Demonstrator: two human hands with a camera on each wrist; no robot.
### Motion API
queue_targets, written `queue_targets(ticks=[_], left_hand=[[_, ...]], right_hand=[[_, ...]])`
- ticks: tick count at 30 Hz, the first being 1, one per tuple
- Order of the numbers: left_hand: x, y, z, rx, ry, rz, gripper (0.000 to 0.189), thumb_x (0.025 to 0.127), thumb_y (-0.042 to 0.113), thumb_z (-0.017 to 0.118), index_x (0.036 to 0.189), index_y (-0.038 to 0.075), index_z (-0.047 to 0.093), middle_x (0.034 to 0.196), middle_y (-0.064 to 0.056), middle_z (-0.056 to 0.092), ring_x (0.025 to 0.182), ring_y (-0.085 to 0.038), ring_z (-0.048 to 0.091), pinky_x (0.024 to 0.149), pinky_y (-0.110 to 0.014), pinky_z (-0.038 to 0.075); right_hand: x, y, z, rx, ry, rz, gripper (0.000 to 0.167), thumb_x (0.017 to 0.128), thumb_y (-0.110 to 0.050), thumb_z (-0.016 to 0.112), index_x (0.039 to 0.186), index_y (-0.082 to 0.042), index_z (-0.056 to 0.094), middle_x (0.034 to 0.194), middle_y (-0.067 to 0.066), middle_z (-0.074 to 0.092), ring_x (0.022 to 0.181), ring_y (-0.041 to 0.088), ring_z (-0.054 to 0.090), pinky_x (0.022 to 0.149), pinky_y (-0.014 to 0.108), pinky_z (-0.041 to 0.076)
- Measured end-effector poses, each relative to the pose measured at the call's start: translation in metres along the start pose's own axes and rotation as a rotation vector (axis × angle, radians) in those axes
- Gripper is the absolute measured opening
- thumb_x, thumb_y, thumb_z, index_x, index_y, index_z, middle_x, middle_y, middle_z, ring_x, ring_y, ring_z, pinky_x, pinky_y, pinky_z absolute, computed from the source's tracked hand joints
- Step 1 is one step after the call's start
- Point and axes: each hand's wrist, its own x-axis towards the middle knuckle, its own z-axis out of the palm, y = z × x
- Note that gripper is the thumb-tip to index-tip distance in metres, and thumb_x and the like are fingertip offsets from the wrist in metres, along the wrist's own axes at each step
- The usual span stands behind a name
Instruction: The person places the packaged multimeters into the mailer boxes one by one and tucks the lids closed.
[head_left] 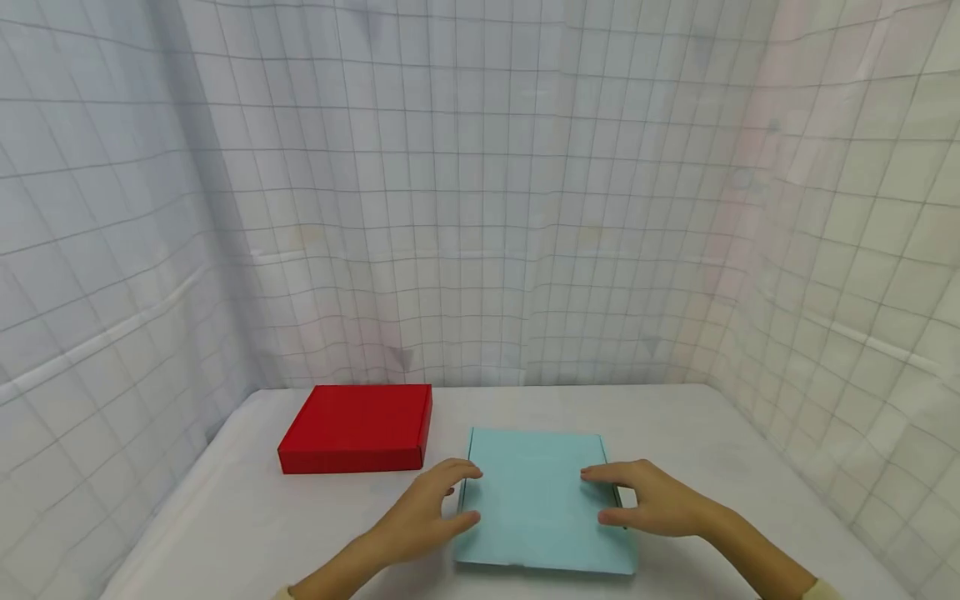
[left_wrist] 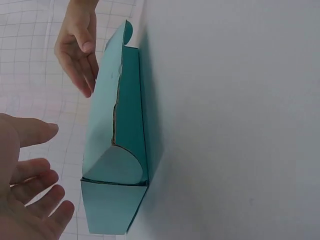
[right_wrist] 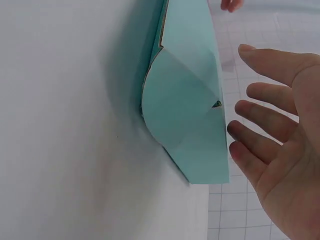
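A light blue cardboard box [head_left: 536,504] lies flat near the front of the table. Its lid is down but not flush at the front, and rounded side flaps [left_wrist: 116,167] show outside the box walls in both wrist views. My left hand [head_left: 429,512] hovers at the box's left side, fingers relaxed and spread. Over on the right side, my right hand [head_left: 651,500] is held the same way, its loosely bent fingers [right_wrist: 265,130] close to the box edge. Neither hand grips anything; whether any fingertip touches the box is hard to tell.
A closed red box [head_left: 360,425] sits at the back left of the white table [head_left: 615,408]. Hanging white cloth with a grid pattern [head_left: 480,208] encloses the table at the back and both sides.
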Motion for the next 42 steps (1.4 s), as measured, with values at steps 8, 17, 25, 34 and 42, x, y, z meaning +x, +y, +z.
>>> queue_targets(ticks=[8,17,25,34,42], left_hand=[[0.011,-0.001,0.008,0.196,-0.158,0.161,0.040,0.099,0.021,0.071,0.135,0.004,0.065,0.138,0.000,0.061,0.131,-0.019,0.055,0.109,-0.038,0.046],[0.013,-0.007,0.009,0.214,-0.179,0.197,0.039,0.101,0.023,0.070,0.135,0.005,0.067,0.140,0.003,0.060,0.132,-0.017,0.054,0.109,-0.039,0.046],[0.012,-0.008,0.009,0.188,-0.170,0.190,0.038,0.100,0.022,0.071,0.133,0.004,0.068,0.138,0.003,0.061,0.131,-0.016,0.055,0.109,-0.038,0.046],[0.012,-0.008,0.012,0.161,-0.162,0.193,0.036,0.099,0.020,0.072,0.131,0.003,0.070,0.136,0.001,0.062,0.129,-0.016,0.056,0.108,-0.038,0.047],[0.014,-0.008,0.009,0.129,-0.177,0.181,0.036,0.098,0.019,0.074,0.130,0.003,0.071,0.135,0.002,0.062,0.127,-0.015,0.056,0.108,-0.036,0.047]], right_hand=[[-0.027,0.006,-0.004,-0.029,0.025,0.026,0.058,0.102,-0.039,0.068,0.143,0.001,0.058,0.143,0.012,0.060,0.124,0.036,0.062,0.100,0.043,0.054],[-0.047,0.015,0.000,0.005,0.036,0.157,0.051,0.101,-0.034,0.069,0.127,0.010,0.067,0.124,0.022,0.069,0.105,0.034,0.071,0.085,0.042,0.060],[-0.057,0.021,0.022,0.156,0.058,0.182,0.041,0.097,-0.027,0.075,0.111,0.011,0.073,0.106,0.016,0.076,0.091,0.012,0.073,0.076,0.026,0.060],[-0.059,0.019,0.033,0.317,0.028,0.350,0.048,0.101,-0.026,0.069,0.120,0.018,0.065,0.115,0.021,0.072,0.101,0.029,0.071,0.083,0.043,0.060],[-0.054,0.017,0.030,0.508,0.000,0.408,0.053,0.100,-0.021,0.068,0.120,0.027,0.056,0.108,0.020,0.073,0.097,0.033,0.072,0.081,0.042,0.061]])
